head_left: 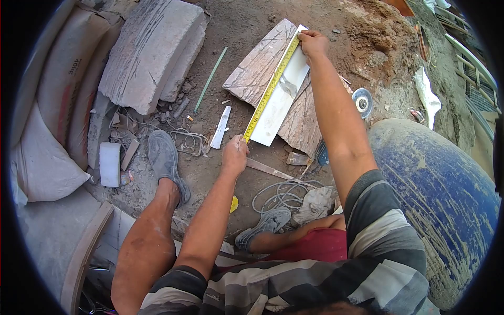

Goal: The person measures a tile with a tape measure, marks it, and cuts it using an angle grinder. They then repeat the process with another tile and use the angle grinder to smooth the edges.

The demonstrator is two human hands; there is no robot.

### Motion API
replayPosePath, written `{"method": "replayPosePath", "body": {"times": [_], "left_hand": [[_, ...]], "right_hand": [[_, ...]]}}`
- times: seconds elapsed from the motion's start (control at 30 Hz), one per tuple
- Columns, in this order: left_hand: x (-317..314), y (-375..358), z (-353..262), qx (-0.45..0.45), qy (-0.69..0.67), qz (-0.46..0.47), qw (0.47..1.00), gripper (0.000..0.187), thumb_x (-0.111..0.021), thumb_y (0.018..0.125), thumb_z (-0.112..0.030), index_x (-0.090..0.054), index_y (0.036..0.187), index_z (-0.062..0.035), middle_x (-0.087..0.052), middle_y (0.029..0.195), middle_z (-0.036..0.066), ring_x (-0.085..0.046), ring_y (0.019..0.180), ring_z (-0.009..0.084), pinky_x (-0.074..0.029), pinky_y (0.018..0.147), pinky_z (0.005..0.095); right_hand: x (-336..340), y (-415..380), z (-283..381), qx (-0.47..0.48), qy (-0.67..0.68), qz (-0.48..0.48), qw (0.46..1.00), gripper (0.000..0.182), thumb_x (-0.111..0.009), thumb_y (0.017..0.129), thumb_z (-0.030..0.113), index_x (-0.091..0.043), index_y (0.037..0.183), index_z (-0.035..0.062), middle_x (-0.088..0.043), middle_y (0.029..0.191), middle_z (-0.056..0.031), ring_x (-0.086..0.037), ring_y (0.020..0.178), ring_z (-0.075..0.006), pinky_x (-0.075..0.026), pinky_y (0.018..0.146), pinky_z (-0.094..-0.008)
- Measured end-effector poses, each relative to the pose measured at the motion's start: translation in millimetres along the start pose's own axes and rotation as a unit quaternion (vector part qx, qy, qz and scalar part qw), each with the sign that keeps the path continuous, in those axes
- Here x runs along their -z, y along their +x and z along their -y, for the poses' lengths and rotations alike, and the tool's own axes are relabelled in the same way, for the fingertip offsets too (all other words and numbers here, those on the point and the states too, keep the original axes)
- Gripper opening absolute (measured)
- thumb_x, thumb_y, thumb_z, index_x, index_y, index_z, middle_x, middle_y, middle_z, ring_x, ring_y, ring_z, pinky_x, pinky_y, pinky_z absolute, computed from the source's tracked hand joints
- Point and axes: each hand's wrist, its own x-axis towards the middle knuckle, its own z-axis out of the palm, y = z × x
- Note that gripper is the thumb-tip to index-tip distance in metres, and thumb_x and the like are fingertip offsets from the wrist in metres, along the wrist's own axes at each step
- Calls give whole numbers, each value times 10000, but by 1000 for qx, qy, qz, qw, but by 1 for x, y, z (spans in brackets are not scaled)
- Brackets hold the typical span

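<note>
A yellow measuring tape (271, 90) is stretched along the long left edge of a white tile strip (281, 107). The strip lies slantwise across a rough, scored stone slab (261, 62). At the strip's far end, my right hand (315, 44) is closed on the tape, its fingertips at the tile's corner. My left hand (235, 156) pinches the tape just past the near end of the strip; whatever else lies inside its curled fingers is hidden. A narrow white offcut (220, 127) lies on the ground beside my left hand.
Thick stone blocks (152, 55) and stacked sacks (63, 79) stand at the left. A blue barrel (441, 194) lies close on the right, near a round cutting disc (362, 102). Coiled cable (278, 197), a green strip (211, 79) and a white block (109, 164) lie around my feet.
</note>
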Motion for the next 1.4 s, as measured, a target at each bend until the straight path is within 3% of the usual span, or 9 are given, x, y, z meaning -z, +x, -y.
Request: {"method": "replayPosePath", "body": {"times": [0.2,0.3,0.37,0.67,0.77,0.83,0.97,1.07,1.4], "left_hand": [[1,-2,-4,4,-4,4,1000,248,-462,990,-200,-632,952,-24,-611,686,52,-575,627,158,-457,615,328],[2,-2,-8,14,4,13,1000,249,-465,1006,-199,-622,982,-7,-638,716,98,-627,674,226,-480,662,371],[0,-2,-5,11,-14,3,1000,247,-463,991,-203,-631,966,-23,-613,689,45,-571,622,151,-454,605,322],[1,-3,-4,11,-12,10,1000,249,-461,996,-202,-630,963,-21,-614,695,43,-563,606,149,-452,595,328],[-2,-2,-2,2,2,-5,1000,249,-460,1000,-199,-628,958,-21,-610,689,42,-557,588,151,-449,578,330],[-2,-2,0,-6,-3,-8,1000,246,-461,1000,-198,-628,957,-22,-607,688,41,-550,576,146,-446,566,325],[-3,0,7,-6,-12,4,1000,240,-461,1002,-197,-624,954,-27,-605,688,37,-537,553,129,-438,543,306],[-5,-1,5,-7,-21,-2,1000,237,-462,1005,-198,-621,955,-29,-602,683,31,-534,551,120,-435,538,300],[-7,0,6,-2,-30,-5,1000,225,-464,1003,-189,-615,954,-29,-594,671,30,-524,544,120,-431,535,301]], "right_hand": [[-3,0,-3,28,36,17,999,174,-766,791,89,-747,952,23,-710,850,-87,-657,759,-183,-519,701,-324],[0,-4,-1,26,23,10,999,170,-764,794,84,-746,951,21,-710,849,-85,-656,759,-180,-519,704,-320],[-1,-7,4,25,16,7,1000,168,-765,792,82,-747,947,20,-714,857,-89,-658,764,-181,-520,710,-318],[-4,-8,2,27,28,-7,999,157,-768,780,80,-759,922,14,-732,884,-119,-677,792,-193,-529,737,-318],[-2,-11,6,33,1,-6,999,112,-746,842,41,-722,943,-2,-699,855,-72,-636,736,-146,-510,646,-276],[-4,1,-6,11,42,-25,999,156,-774,785,105,-761,920,28,-735,874,-104,-680,784,-189,-532,742,-316],[-5,0,-8,8,54,-20,998,157,-776,780,105,-758,913,24,-735,870,-110,-681,781,-193,-533,742,-318],[-7,-13,8,25,11,-12,1000,106,-751,832,44,-727,925,-1,-707,871,-81,-634,752,-148,-505,691,-275],[-6,-9,4,27,-14,-34,999,148,-765,787,116,-761,908,31,-738,868,-108,-684,776,-196,-538,749,-329]]}}
